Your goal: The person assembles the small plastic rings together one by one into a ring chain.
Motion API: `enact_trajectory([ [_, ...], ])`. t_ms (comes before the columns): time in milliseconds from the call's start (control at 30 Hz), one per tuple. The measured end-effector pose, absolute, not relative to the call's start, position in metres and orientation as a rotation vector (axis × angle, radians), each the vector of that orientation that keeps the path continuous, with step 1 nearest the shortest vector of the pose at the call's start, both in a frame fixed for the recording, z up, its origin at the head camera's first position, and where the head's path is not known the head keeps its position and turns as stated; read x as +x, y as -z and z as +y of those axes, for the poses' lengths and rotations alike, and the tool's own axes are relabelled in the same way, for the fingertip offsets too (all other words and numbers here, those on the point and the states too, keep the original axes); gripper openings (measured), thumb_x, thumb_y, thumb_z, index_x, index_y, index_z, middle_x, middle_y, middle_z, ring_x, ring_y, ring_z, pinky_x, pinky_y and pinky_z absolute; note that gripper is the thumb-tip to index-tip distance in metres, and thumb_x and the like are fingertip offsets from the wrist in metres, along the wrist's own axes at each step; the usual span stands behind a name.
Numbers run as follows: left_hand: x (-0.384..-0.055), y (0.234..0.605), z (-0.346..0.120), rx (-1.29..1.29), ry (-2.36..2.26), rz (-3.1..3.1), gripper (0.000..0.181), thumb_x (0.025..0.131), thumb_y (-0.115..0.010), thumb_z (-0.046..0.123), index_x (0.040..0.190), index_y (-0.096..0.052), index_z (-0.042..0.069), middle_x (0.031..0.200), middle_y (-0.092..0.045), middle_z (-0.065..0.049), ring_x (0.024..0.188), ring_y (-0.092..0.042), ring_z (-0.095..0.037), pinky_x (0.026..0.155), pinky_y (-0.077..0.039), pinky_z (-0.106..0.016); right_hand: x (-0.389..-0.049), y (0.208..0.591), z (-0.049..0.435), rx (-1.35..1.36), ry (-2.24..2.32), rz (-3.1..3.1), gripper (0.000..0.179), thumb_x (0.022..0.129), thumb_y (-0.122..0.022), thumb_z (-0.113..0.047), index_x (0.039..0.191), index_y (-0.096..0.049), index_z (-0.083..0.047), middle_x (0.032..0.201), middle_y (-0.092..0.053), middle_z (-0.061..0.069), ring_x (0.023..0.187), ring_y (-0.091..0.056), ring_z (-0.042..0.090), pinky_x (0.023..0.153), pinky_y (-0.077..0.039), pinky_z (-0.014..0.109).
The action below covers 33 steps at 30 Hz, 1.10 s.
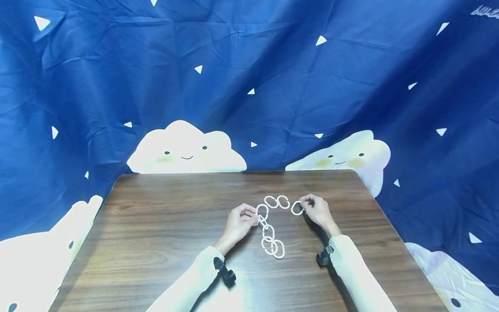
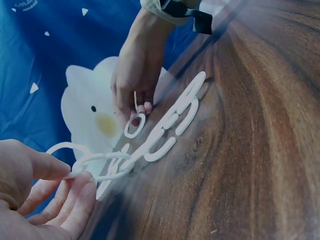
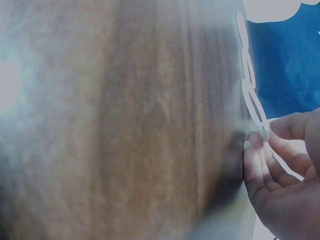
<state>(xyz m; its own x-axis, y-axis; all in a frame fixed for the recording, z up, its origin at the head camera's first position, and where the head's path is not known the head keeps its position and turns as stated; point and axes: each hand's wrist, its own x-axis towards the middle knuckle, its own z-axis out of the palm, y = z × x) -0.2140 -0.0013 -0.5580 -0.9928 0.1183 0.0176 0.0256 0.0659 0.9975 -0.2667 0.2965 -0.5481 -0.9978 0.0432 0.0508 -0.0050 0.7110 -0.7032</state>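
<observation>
My left hand (image 1: 241, 222) pinches the upper end of a short chain of white oval links (image 1: 273, 235), joined one through another. The chain's lower part runs toward the front of the table in the head view. Farther right, my right hand (image 1: 316, 211) holds a separate white link (image 1: 292, 209) between thumb and fingers. Two more white links, a left one (image 1: 265, 200) and a right one (image 1: 289, 203), lie on the table between the hands. In the left wrist view the thumb and fingertips (image 2: 82, 182) meet on a link. The right fingers partly cover their link.
A brown wood-grain table (image 1: 163, 216) lies under both hands. Behind it hangs a blue cloth (image 1: 218, 95) with white clouds and triangles. Each wrist carries a black strapped device, one on the left (image 1: 225, 272) and one on the right (image 1: 324, 255).
</observation>
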Motion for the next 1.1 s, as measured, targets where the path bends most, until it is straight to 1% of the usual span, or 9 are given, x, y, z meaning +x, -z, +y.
enact_trajectory([
  [67, -0.214, 0.558, -0.001, 0.156, -2.084, 2.254, 0.02, 0.087, -0.074, 0.002, 0.106, -0.07, -0.003, 0.094, -0.075, -0.018, 0.08, -0.078, -0.029, 0.066, -0.063, -0.031, -0.265, 0.548, 0.296, -0.057, -1.193, -2.827, 0.017, 0.099, -0.064, -0.011, 0.11, -0.075, -0.003, 0.096, -0.074, 0.012, 0.079, -0.062, 0.01, 0.072, -0.047, 0.018],
  [133, -0.215, 0.558, -0.001, 0.156, -2.079, 2.259, 0.019, 0.087, -0.074, 0.002, 0.105, -0.07, -0.002, 0.095, -0.076, -0.019, 0.081, -0.078, -0.029, 0.066, -0.063, -0.031, -0.264, 0.547, 0.296, -0.083, -1.221, -2.802, 0.017, 0.099, -0.065, -0.01, 0.109, -0.075, -0.003, 0.095, -0.075, 0.013, 0.076, -0.062, 0.009, 0.07, -0.047, 0.016],
  [367, -0.215, 0.559, -0.001, 0.14, -2.129, 2.178, 0.023, 0.089, -0.072, -0.002, 0.11, -0.067, -0.01, 0.097, -0.075, -0.025, 0.081, -0.079, -0.03, 0.076, -0.067, -0.04, -0.259, 0.55, 0.295, -0.124, -1.446, -2.722, 0.019, 0.099, -0.066, -0.007, 0.113, -0.074, 0.003, 0.102, -0.076, 0.021, 0.078, -0.067, 0.007, 0.066, -0.058, 0.014],
  [467, -0.215, 0.559, -0.001, 0.154, -2.161, 2.143, 0.023, 0.089, -0.071, -0.004, 0.11, -0.065, -0.012, 0.098, -0.074, -0.028, 0.082, -0.079, -0.033, 0.077, -0.067, -0.039, -0.257, 0.55, 0.295, -0.133, -1.498, -2.693, 0.019, 0.099, -0.067, -0.005, 0.114, -0.074, 0.004, 0.105, -0.076, 0.023, 0.077, -0.068, 0.005, 0.068, -0.06, 0.016],
  [533, -0.216, 0.559, 0.0, 0.165, -2.185, 2.123, 0.022, 0.09, -0.07, -0.004, 0.11, -0.065, -0.013, 0.098, -0.073, -0.03, 0.082, -0.079, -0.035, 0.076, -0.067, -0.037, -0.255, 0.55, 0.295, -0.119, -1.552, -2.671, 0.021, 0.099, -0.066, -0.003, 0.116, -0.072, 0.006, 0.106, -0.075, 0.026, 0.078, -0.07, 0.005, 0.07, -0.063, 0.02],
  [667, -0.216, 0.559, 0.0, 0.168, -2.221, 2.094, 0.019, 0.09, -0.069, -0.006, 0.107, -0.065, -0.012, 0.098, -0.072, -0.033, 0.082, -0.079, -0.034, 0.076, -0.067, -0.034, -0.251, 0.549, 0.293, -0.107, -1.666, -2.626, 0.023, 0.099, -0.064, -0.001, 0.119, -0.07, 0.01, 0.107, -0.073, 0.03, 0.08, -0.073, 0.008, 0.076, -0.066, 0.028],
  [867, -0.217, 0.559, 0.0, 0.164, -2.236, 2.079, 0.018, 0.09, -0.068, -0.007, 0.107, -0.065, -0.012, 0.097, -0.072, -0.032, 0.08, -0.078, -0.027, 0.076, -0.067, -0.034, -0.246, 0.548, 0.29, -0.061, -1.77, -2.599, 0.025, 0.1, -0.061, 0.004, 0.123, -0.066, 0.013, 0.109, -0.07, 0.032, 0.081, -0.074, 0.008, 0.079, -0.065, 0.026],
  [1000, -0.217, 0.559, -0.001, 0.148, -2.217, 2.1, 0.018, 0.089, -0.07, -0.005, 0.106, -0.067, -0.01, 0.095, -0.073, -0.027, 0.077, -0.078, -0.022, 0.075, -0.067, -0.032, -0.242, 0.545, 0.286, -0.022, -1.792, -2.592, 0.026, 0.099, -0.062, 0.004, 0.123, -0.066, 0.013, 0.109, -0.07, 0.033, 0.082, -0.075, 0.009, 0.08, -0.065, 0.027],
  [1100, -0.217, 0.558, -0.002, 0.148, -2.197, 2.12, 0.018, 0.089, -0.07, -0.004, 0.106, -0.067, -0.009, 0.094, -0.074, -0.025, 0.076, -0.078, -0.022, 0.074, -0.067, -0.032, -0.24, 0.542, 0.283, -0.001, -1.803, -2.583, 0.025, 0.098, -0.064, 0.004, 0.122, -0.066, 0.012, 0.109, -0.07, 0.033, 0.082, -0.075, 0.009, 0.08, -0.065, 0.026],
])
